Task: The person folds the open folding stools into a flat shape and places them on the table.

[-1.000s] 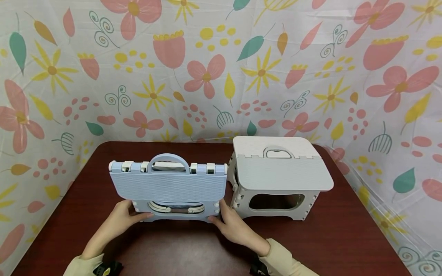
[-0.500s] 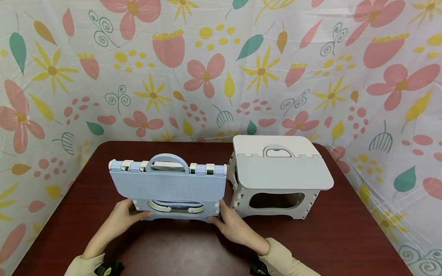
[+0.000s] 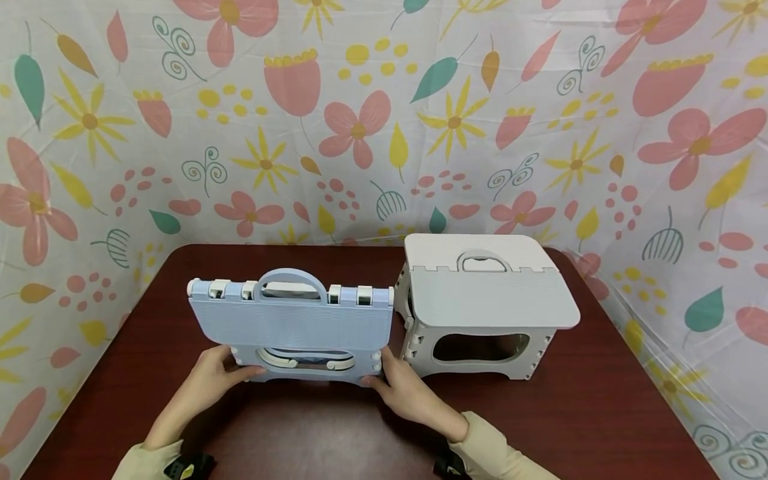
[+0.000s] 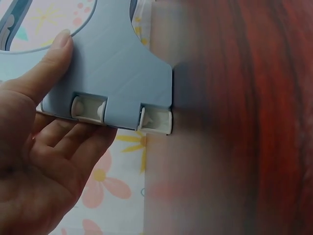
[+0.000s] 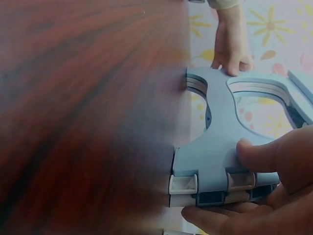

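Observation:
A light blue folding stool (image 3: 294, 323) stands partly folded on the left half of the table, its arched carry handle uppermost and its top panels hanging down. My left hand (image 3: 207, 387) grips the lower left end of its leg panel, thumb on the near face and fingers behind. At the opposite end my right hand (image 3: 411, 393) holds the panel the same way. In the left wrist view, the left thumb lies near the oval cutout of the blue panel (image 4: 117, 63), above white hinge pieces. The right wrist view has the right thumb pressing the panel (image 5: 215, 152), fingers beneath it.
A white-and-grey folding stool (image 3: 492, 300) stands unfolded to the right, close beside the blue one. The dark red wooden table (image 3: 324, 433) has a back edge against a flower-patterned curtain (image 3: 360, 133), which also runs down both sides.
Both hands keep their hold on the blue stool. It has tilted very slightly, its top edge a few pixels to the left; the white stool has not moved.

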Demonstrator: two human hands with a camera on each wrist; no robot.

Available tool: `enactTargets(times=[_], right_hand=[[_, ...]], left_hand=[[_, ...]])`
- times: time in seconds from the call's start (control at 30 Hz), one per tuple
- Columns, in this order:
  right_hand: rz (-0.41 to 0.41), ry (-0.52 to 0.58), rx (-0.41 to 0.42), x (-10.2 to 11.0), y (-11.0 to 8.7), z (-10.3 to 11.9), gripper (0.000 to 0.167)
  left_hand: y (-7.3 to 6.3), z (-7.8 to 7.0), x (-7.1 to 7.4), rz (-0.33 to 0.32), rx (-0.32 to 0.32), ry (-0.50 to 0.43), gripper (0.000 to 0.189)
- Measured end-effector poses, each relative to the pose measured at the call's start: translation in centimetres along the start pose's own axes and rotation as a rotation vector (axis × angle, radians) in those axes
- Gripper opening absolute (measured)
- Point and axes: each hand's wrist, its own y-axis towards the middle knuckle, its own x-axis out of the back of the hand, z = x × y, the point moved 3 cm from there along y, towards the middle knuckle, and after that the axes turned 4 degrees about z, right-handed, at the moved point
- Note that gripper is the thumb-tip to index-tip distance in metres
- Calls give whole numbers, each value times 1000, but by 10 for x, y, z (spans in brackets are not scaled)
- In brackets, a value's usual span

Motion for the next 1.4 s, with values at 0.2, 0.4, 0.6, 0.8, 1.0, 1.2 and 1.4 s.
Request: enactTargets(times=[0.2,0.4,0.6,0.8,1.0,1.2,1.4], right_hand=[[-6,-16,-8,0,0,0,44],[8,1,-29,2,0,0,42],[22,3,-62,2,0,-1,41],[11,2,-81,2,-1,1,44],[-11,20,-80,3,-1,4,42],[-16,32,-67,4,-1,5,44],[-28,28,-52,4,0,3,45]], left_hand=[[-1,0,1,-54,-66,107,36],[2,2,1,-26,13,81,38],[1,4,1,17,67,29,43],[-1,6,2,-5,11,76,44],[-3,7,7,-3,-26,47,35],[-3,7,7,18,-30,1,34],[-3,6,4,14,-55,-40,28]])
